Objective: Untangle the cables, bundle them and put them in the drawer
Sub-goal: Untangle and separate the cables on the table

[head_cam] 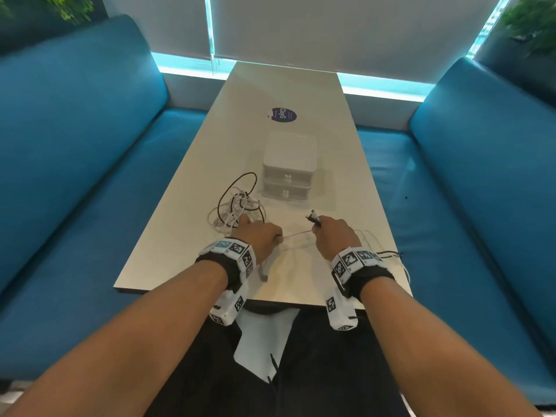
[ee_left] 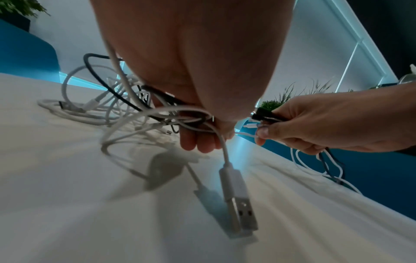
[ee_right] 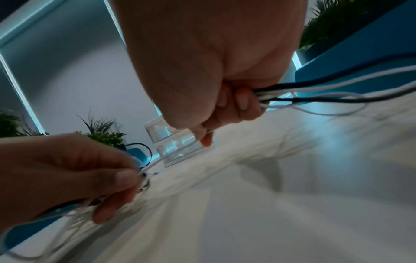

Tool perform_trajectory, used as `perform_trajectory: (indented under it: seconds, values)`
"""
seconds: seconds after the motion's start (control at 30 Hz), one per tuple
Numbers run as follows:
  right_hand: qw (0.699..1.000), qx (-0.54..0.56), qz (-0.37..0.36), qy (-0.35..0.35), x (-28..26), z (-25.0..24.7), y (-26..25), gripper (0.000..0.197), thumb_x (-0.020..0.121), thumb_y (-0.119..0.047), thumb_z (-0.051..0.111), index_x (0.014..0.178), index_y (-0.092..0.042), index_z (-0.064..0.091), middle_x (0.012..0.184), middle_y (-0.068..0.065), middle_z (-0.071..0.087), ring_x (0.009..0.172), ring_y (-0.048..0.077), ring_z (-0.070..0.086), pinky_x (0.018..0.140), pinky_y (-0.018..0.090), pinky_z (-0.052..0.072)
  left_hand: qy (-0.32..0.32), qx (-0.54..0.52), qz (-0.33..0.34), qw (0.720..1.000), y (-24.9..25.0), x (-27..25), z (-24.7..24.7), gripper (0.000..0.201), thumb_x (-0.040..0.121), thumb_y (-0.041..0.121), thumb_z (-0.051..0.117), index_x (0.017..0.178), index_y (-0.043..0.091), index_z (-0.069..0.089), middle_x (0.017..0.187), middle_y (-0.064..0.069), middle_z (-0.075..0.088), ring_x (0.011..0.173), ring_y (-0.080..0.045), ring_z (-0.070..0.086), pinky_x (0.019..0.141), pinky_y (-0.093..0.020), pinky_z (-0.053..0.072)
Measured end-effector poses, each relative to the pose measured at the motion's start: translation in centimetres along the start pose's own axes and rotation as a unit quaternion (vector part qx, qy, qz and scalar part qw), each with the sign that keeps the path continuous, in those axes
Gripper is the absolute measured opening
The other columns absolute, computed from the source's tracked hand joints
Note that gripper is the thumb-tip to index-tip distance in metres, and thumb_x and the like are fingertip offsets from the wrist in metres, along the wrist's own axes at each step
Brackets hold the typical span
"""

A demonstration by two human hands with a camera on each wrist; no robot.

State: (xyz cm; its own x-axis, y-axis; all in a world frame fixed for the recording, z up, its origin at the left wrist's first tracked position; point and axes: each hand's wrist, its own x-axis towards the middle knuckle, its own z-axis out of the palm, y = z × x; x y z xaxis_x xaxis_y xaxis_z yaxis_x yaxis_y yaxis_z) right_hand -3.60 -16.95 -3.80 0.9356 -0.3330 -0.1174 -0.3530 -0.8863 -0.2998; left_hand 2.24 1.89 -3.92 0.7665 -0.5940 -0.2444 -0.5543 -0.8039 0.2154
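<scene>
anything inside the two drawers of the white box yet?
Cannot tell for sure. Both drawers of the white drawer unit are closed. Through the translucent fronts in the right wrist view no cable shows, but the backs are hidden. The cable tangle lies on the table.

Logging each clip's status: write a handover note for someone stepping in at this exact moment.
Left hand: grips strands at the near edge of the tangled cables on the table; a white USB plug dangles below it.
Right hand: grips gathered black and white cable ends; their lengths trail off to its right.
A white cable runs between the hands.
Drawer unit behind the tangle, both drawers closed.
Done: some ends pulled free. Left: finish untangling, bundle, open a drawer, stow.
</scene>
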Motion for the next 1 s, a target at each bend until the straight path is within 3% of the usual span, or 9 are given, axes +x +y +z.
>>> perform_trajectory:
  seconds: [0.13, 0.2, 0.3, 0.37, 0.5, 0.63, 0.8, 1.0]
  values:
    - [0.998, 0.016, -0.067, 0.008, -1.3, 0.7, -1.8, 0.026, 0.104, -0.029, 0.036, 0.118, -0.013, 0.05, 0.099, 0.015, 0.063, 0.086, 0.036, 0.062, 0.07, 0.04, 0.049, 0.017, -0.003, 0.011, 1.0, 1.6, 0.2, -0.3, 0.023, 0.099, 0.014, 0.038, 0.094, 0.027, 0.055, 0.075, 0.011, 0.054, 0.075, -0.018, 0.046, 0.097, -0.043, 0.024]
    - [0.992, 0.045, -0.117, -0.009, -1.9, 1.2, -2.5, 0.025, 0.103, -0.024, 0.036, 0.119, -0.013, 0.051, 0.096, 0.016, 0.066, 0.083, 0.036, 0.062, 0.071, 0.042, 0.05, 0.022, 0.0, 0.013, 1.0, 2.1, 0.5, -0.4, 0.023, 0.096, 0.011, 0.039, 0.093, 0.029, 0.054, 0.083, 0.008, 0.062, 0.075, -0.018, 0.048, 0.099, -0.045, 0.025]
    - [0.986, 0.091, -0.141, -0.017, -1.9, 1.4, -2.5, 0.022, 0.103, -0.021, 0.04, 0.111, -0.01, 0.056, 0.096, 0.015, 0.068, 0.085, 0.034, 0.062, 0.067, 0.035, 0.041, 0.01, -0.013, 0.009, 1.0, 2.1, 0.8, -0.3, 0.024, 0.096, 0.01, 0.038, 0.091, 0.028, 0.054, 0.09, 0.006, 0.067, 0.079, -0.019, 0.053, 0.103, -0.047, 0.023]
    - [0.984, 0.092, -0.147, -0.033, -1.6, 1.2, -2.1, 0.024, 0.103, -0.024, 0.041, 0.106, -0.009, 0.06, 0.096, 0.013, 0.069, 0.087, 0.033, 0.062, 0.07, 0.036, 0.043, 0.006, -0.013, 0.017, 1.0, 1.7, 0.5, -0.3, 0.024, 0.094, 0.01, 0.038, 0.093, 0.025, 0.056, 0.088, 0.005, 0.067, 0.08, -0.019, 0.057, 0.101, -0.047, 0.023]
    - [0.987, 0.068, -0.135, -0.06, -1.1, 1.0, -1.6, 0.026, 0.102, -0.038, 0.045, 0.1, -0.017, 0.061, 0.094, 0.009, 0.069, 0.086, 0.03, 0.062, 0.075, 0.041, 0.05, 0.015, -0.012, 0.011, 1.0, 1.4, -0.1, -0.4, 0.025, 0.103, 0.026, 0.034, 0.097, 0.025, 0.058, 0.09, 0.004, 0.066, 0.093, -0.023, 0.06, 0.1, -0.047, 0.023]
    - [0.995, 0.023, -0.09, -0.025, -0.5, 0.7, -1.0, 0.023, 0.102, -0.035, 0.043, 0.106, -0.017, 0.057, 0.097, 0.013, 0.066, 0.089, 0.034, 0.061, 0.073, 0.04, 0.049, 0.017, 0.058, -0.018, 0.998, 1.3, -0.2, -0.9, 0.032, 0.105, 0.04, 0.031, 0.105, 0.026, 0.06, 0.098, -0.001, 0.065, 0.1, -0.027, 0.053, 0.101, -0.047, 0.023]
    - [1.0, 0.001, 0.023, 0.007, -0.1, -0.6, 1.2, 0.027, 0.102, -0.034, 0.041, 0.112, -0.018, 0.06, 0.106, 0.012, 0.064, 0.092, 0.033, 0.063, 0.077, 0.037, 0.051, 0.032, 0.08, -0.031, 0.996, 0.4, -0.7, -1.6, 0.031, 0.106, 0.032, 0.03, 0.106, 0.024, 0.061, 0.093, 0.0, 0.065, 0.101, -0.026, 0.055, 0.104, -0.047, 0.02]
    - [0.998, 0.027, -0.062, 0.008, -1.2, 0.2, -1.4, 0.028, 0.104, -0.031, 0.038, 0.112, -0.012, 0.057, 0.102, 0.016, 0.065, 0.094, 0.036, 0.06, 0.076, 0.04, 0.048, 0.032, 0.063, -0.014, 0.997, 1.5, -0.3, -0.9, 0.018, 0.097, 0.017, 0.04, 0.09, 0.026, 0.054, 0.075, 0.004, 0.061, 0.078, -0.023, 0.053, 0.096, -0.045, 0.022]
